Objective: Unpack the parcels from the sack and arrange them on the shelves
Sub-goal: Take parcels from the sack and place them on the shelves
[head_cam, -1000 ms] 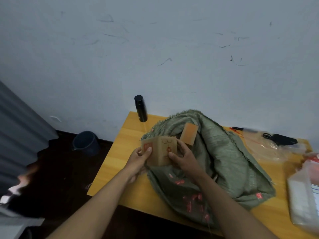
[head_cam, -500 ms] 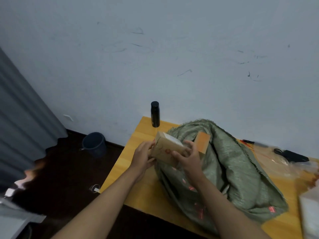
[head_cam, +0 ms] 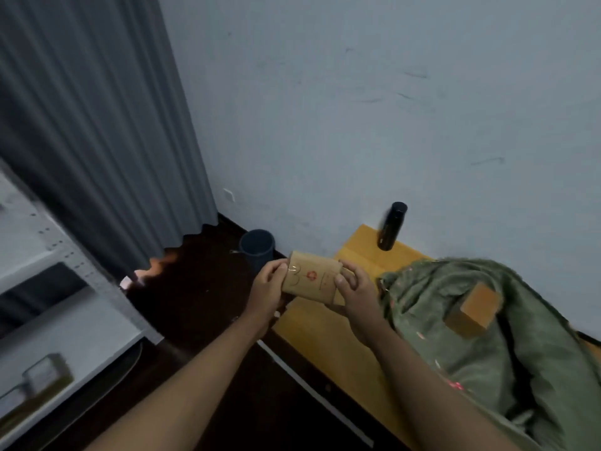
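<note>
Left grip: the left hand [head_cam: 267, 286] curls its fingers round the left end of a small brown cardboard parcel [head_cam: 311, 279], thumb on the near face.
Right grip: the right hand [head_cam: 356, 296] clamps the parcel's right end, thumb across the near face and fingers wrapped behind.
Parcel in hand: held in the air between both hands, long side roughly level, slightly tilted; its near face carries a red round mark and thin printed lines. It hangs over the left edge of the surface and the dark floor [head_cam: 201, 294], clear of both.
Sack: a green woven sack [head_cam: 487, 346] lies slumped on the right part of the surface, just right of the right hand, with small red marks on its cloth.
Second parcel: a small brown cardboard box [head_cam: 475, 310] sits on top of the sack, tilted, well apart from the hands.
Surface: a yellow wooden table [head_cam: 331, 340] against the pale wall.
Bottle: a black cylindrical bottle [head_cam: 392, 226] stands upright at the far corner of the surface, near the wall.
Bucket: a dark blue round bucket [head_cam: 257, 249] stands on the floor by the wall, beyond the held parcel.
Shelves: a white metal shelf unit [head_cam: 70, 323] stands at the left; a blurred boxy item [head_cam: 45, 374] rests on its lower level.
Curtain: a grey pleated curtain [head_cam: 97, 125] hangs at far left.
</note>
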